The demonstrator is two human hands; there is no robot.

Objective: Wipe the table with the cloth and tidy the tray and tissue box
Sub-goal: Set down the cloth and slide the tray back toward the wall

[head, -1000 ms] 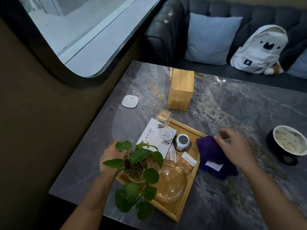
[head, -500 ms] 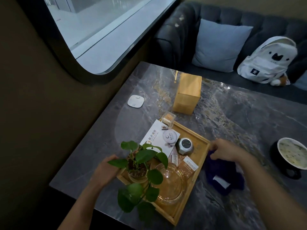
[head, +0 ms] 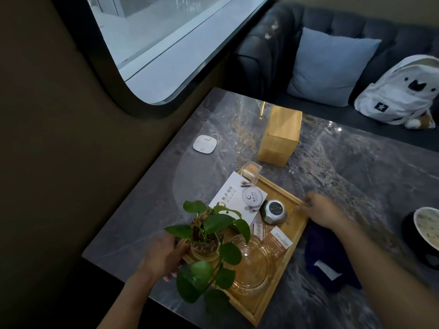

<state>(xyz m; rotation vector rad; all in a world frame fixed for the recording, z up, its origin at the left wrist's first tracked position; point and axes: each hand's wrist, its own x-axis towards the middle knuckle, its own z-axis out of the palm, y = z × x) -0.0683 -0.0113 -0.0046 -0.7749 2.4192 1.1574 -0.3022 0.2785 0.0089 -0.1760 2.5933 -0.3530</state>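
A wooden tray (head: 288,254) lies near the front left of the grey marble table (head: 356,167). It holds a potted green plant (head: 209,233), a glass dish (head: 251,264), cards and a small round gadget (head: 273,211). My left hand (head: 164,256) grips the tray's left edge beside the plant pot. My right hand (head: 323,211) holds the tray's right rim. The purple cloth (head: 330,260) lies loose on the table just right of the tray, partly under my right forearm. The wooden tissue box (head: 280,136) stands behind the tray.
A white square pad (head: 204,144) lies near the table's left edge. A dark cup with a pale drink (head: 427,231) stands at the right. A clear toothpick holder (head: 251,170) sits at the tray's far corner. Behind the table is a dark sofa with a blue cushion (head: 330,65) and a white backpack (head: 401,91).
My right hand left the purple cloth and moved left to the tray's right rim. My left hand slid down along the tray's left edge. The cloth now lies released.
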